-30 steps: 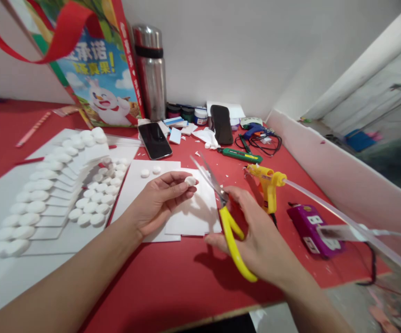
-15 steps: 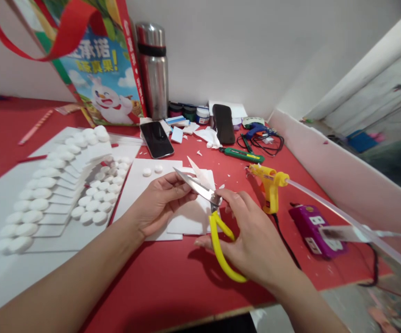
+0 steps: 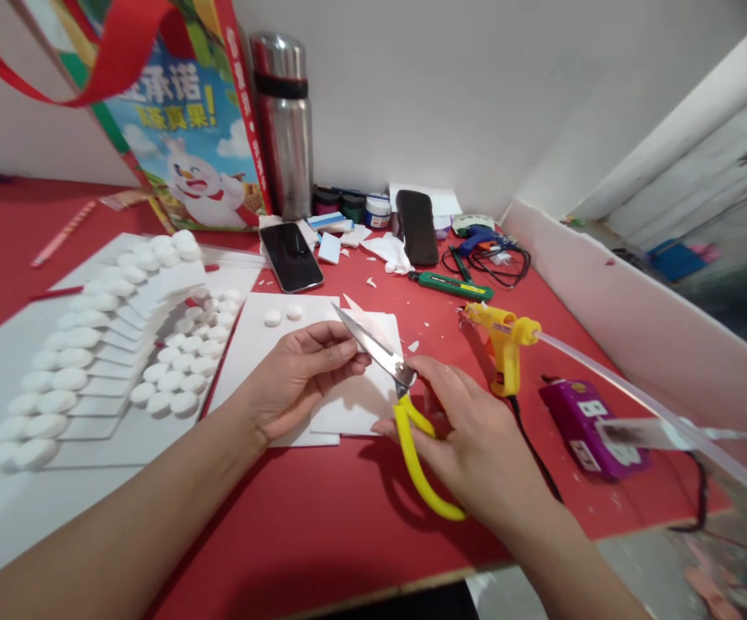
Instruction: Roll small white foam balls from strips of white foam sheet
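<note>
My right hand [image 3: 470, 430] grips a pair of scissors [image 3: 420, 465] by its yellow handles. Its metal blades stand apart and point up and to the left. Beside them, the fingertips of my left hand [image 3: 312, 370] are pinched together. What they hold is mostly hidden; only a hint of white shows near the blade. Under both hands lie white foam boards [image 3: 348, 409], with two small white discs [image 3: 283, 315] on the rear one. At the left, a curved stepped form of white board pieces [image 3: 106, 387] is edged by larger white discs [image 3: 67, 379].
Several loose white discs [image 3: 176, 379] lie inside the curve. A yellow glue gun [image 3: 506, 353] stands right of my hands, near a purple box [image 3: 583, 430]. Behind are phones [image 3: 292, 258], a green cutter [image 3: 454, 287], white scraps [image 3: 386, 251], a steel flask [image 3: 287, 146] and a printed bag [image 3: 186, 146].
The scissors have tilted slightly, with the handles shifting right and the blades closing in a little. My left hand stays almost in place, and the view has moved slightly.
</note>
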The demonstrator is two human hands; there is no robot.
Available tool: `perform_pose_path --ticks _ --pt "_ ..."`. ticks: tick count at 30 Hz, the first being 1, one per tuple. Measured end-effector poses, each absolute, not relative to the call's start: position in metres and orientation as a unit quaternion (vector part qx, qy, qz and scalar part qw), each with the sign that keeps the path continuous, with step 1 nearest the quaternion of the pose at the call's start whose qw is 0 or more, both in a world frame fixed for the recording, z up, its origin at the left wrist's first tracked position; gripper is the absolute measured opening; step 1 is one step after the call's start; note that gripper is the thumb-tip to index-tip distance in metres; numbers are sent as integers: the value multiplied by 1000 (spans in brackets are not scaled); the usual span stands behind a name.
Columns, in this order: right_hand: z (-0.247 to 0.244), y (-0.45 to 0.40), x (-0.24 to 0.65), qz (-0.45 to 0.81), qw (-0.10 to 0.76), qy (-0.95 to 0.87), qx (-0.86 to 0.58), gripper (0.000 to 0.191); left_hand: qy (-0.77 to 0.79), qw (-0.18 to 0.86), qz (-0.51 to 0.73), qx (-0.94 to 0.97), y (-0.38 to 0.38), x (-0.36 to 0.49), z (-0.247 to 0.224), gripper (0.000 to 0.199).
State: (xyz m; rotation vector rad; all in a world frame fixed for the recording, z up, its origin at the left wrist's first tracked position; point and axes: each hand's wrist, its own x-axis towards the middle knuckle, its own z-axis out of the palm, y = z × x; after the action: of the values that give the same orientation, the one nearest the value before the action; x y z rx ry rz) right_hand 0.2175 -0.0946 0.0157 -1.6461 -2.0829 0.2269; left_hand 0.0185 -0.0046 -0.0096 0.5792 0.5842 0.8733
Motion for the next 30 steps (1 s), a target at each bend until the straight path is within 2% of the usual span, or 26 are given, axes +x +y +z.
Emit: perform_pose_path --ticks 5,10,20,25,30 --pt "16 -95 221 161 278 -710 -627 39 286 832 404 251 -3 19 -9 18" --pt "22 -93 228 191 305 -655 -665 44 291 842 388 235 -2 16 -5 17" --pt "23 -92 216 117 205 -741 -629 67 255 862 391 197 -4 18 -4 10" --pt "21 -90 214 63 195 -762 -615 65 270 861 375 210 -4 17 -3 13" --pt "24 -90 215 65 186 -765 -613 56 273 864 365 214 -3 17 -2 12"
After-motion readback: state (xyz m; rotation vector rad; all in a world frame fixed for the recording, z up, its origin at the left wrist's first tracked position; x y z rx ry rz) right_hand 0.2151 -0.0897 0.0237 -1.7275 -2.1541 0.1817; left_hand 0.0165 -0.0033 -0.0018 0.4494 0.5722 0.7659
